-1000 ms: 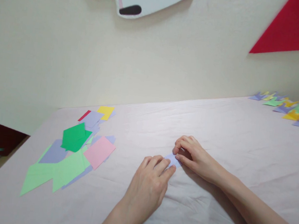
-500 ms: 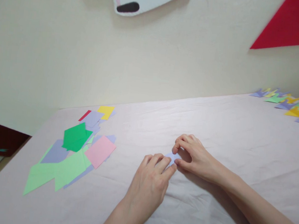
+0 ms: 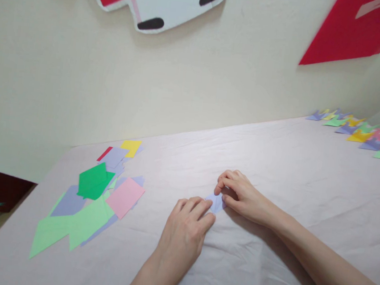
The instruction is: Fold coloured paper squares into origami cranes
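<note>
A small lavender piece of folded origami paper (image 3: 217, 203) lies on the cloth-covered table, with crease lines across it. My left hand (image 3: 187, 225) is closed at its left side, fingertips and thumb on the edge. At the upper right side of the paper, my right hand (image 3: 243, 196) has its fingers curled, with thumb and index fingertip close together at the edge. The fingers cover parts of the paper's outline.
Loose paper squares and sheets lie on the left: light green (image 3: 89, 224), dark green (image 3: 94, 180), pink (image 3: 126, 197) and yellow (image 3: 131, 147). Several folded pointed paper pieces (image 3: 360, 136) stand in rows at the far right. A wall (image 3: 182, 83) rises behind the table.
The fingers of my left hand have drawn slightly left, so more of the lavender paper shows. My right hand stays at its edge. The view has shifted slightly.
</note>
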The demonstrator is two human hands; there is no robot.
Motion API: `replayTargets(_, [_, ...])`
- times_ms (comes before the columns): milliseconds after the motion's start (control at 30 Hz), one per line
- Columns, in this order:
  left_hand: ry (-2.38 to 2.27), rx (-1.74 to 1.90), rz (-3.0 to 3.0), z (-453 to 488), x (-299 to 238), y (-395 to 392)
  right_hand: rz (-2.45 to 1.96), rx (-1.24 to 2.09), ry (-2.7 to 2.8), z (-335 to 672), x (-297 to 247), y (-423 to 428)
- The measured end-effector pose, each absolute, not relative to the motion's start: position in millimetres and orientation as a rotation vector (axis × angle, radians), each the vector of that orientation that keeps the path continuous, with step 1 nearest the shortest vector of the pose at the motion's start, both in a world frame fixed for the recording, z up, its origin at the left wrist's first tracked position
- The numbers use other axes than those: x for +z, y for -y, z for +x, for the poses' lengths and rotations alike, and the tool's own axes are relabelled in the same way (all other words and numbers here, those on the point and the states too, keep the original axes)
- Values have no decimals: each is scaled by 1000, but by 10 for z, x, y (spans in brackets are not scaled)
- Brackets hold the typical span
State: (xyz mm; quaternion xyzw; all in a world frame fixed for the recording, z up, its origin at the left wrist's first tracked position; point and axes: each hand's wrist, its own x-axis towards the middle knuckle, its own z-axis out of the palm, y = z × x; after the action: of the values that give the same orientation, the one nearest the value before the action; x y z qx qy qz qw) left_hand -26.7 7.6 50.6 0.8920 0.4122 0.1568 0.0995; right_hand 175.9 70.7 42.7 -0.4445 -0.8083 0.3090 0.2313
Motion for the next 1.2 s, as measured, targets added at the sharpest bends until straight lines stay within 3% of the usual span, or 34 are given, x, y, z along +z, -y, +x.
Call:
replayTargets(233, [-1205,482,2630,-272,485,-80,-1279,781,2250,1729,406,-654])
replayTargets(567, [-1230,489,2551,-193,431,-49,-1213,1009,1950,1852,425,-741])
replayTargets(833, [-1295,497,2542,-144,477,-38,-1396,733,2231,1748,531,-458])
replayTargets(1200, [-1367,502,2540,-145,582,-89,-1185,762,2212,1681,420,-341])
